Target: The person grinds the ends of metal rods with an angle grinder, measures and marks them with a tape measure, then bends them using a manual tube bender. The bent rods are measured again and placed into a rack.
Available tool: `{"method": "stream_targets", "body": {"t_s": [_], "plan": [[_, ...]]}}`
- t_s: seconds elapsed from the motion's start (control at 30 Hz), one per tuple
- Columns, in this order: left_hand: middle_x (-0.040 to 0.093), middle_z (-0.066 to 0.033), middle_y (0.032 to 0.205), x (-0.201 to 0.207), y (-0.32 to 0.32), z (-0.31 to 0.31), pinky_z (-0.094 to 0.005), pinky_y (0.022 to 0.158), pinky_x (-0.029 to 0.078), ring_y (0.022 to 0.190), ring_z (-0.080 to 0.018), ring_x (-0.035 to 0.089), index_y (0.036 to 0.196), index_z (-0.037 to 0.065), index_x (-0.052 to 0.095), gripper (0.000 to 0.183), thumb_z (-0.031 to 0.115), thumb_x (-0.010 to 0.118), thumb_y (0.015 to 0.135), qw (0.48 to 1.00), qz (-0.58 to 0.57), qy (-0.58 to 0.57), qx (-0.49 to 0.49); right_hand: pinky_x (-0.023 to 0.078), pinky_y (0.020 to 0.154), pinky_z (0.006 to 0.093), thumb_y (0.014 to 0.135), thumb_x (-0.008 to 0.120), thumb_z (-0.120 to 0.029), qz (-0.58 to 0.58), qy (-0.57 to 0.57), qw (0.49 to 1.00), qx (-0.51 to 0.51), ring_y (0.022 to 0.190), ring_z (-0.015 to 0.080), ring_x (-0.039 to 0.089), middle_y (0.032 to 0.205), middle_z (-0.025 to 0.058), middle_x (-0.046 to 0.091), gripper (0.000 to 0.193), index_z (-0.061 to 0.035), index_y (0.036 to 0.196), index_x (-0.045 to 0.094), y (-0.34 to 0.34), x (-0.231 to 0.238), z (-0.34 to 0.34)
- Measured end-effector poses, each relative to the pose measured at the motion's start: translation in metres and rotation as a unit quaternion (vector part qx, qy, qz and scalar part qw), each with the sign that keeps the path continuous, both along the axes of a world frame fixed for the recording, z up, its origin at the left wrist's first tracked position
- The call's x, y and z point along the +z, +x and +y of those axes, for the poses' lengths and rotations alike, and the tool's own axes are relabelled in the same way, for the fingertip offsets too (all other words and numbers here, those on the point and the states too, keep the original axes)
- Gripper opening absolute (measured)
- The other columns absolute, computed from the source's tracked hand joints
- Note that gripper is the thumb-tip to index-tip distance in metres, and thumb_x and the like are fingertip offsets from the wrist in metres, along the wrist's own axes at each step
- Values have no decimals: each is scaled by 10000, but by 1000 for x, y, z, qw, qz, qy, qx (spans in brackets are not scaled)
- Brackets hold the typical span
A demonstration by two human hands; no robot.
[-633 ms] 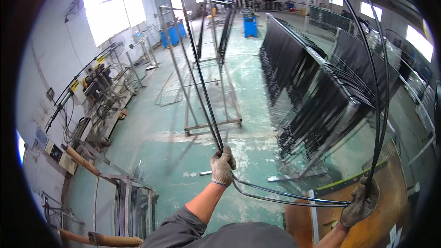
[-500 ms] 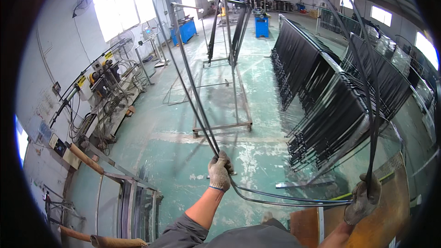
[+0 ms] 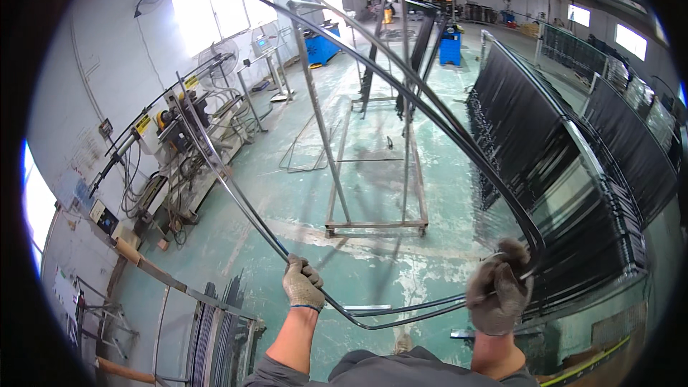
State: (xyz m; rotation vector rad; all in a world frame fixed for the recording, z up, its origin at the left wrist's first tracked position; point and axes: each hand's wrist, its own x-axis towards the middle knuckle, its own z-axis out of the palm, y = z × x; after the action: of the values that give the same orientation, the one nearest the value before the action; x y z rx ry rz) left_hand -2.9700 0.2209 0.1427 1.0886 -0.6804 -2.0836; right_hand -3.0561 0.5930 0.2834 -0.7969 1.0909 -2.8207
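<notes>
Two long dark bent metal tubes (image 3: 527, 226), lying close together, run between my hands in a wide U shape. My left hand (image 3: 303, 284), in a pale knitted glove, is closed around their left side near the lower bend. My right hand (image 3: 497, 292), in a greyer glove, is closed on them at the right bend; its fingers are partly blurred. From that hand the long right legs slant up and to the left across the view. The left legs lean up toward the left wall. Below, the short joining stretch hangs between both hands.
Ahead stands an upright metal rack on wheels (image 3: 376, 226), with black rods hanging farther back. A long rack of black rods (image 3: 516, 115) fills the right side. Machinery (image 3: 172, 129) lines the left wall. A low rack with upright bars (image 3: 215, 337) is at lower left.
My right hand has come left and slightly up, nearer my left hand. The tubes have swung over, their upper ends now leaning left. My left hand has shifted left. The view has turned.
</notes>
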Motion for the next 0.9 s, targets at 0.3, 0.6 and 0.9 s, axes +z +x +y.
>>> {"method": "stream_targets", "body": {"t_s": [0.3, 0.6, 0.9], "plan": [[356, 63, 702, -36, -24, -187, -318, 502, 237, 536, -104, 288, 988, 136, 564, 387, 461, 578, 1199, 997, -29, 42, 50, 415, 496, 293, 1100, 788, -248, -3, 5, 947, 321, 555, 128, 563, 741, 59, 656, 312, 32, 1192, 684, -59, -6, -267], [462, 31, 819, -51, -51, -462, -307, 590, 343, 658, -108, 423, 1147, 44, 614, 245, 287, 624, 1180, 976, -41, -130, -167, 533, 611, 301, 922, 922, -81, 83, 329, 816, 468, 691, 124, 684, 871, 59, 767, 171, -19, 1040, 815, -71, 38, -603], [334, 63, 818, -20, -116, -656, -225, 548, 349, 664, -52, 371, 1072, 92, 494, 207, 175, 662, 1161, 954, 128, 149, -227, 502, 614, 300, 1052, 663, -128, 7, 264, 733, 627, 682, 127, 649, 827, 38, 661, 120, -9, 1033, 668, -106, -14, -856]]}}
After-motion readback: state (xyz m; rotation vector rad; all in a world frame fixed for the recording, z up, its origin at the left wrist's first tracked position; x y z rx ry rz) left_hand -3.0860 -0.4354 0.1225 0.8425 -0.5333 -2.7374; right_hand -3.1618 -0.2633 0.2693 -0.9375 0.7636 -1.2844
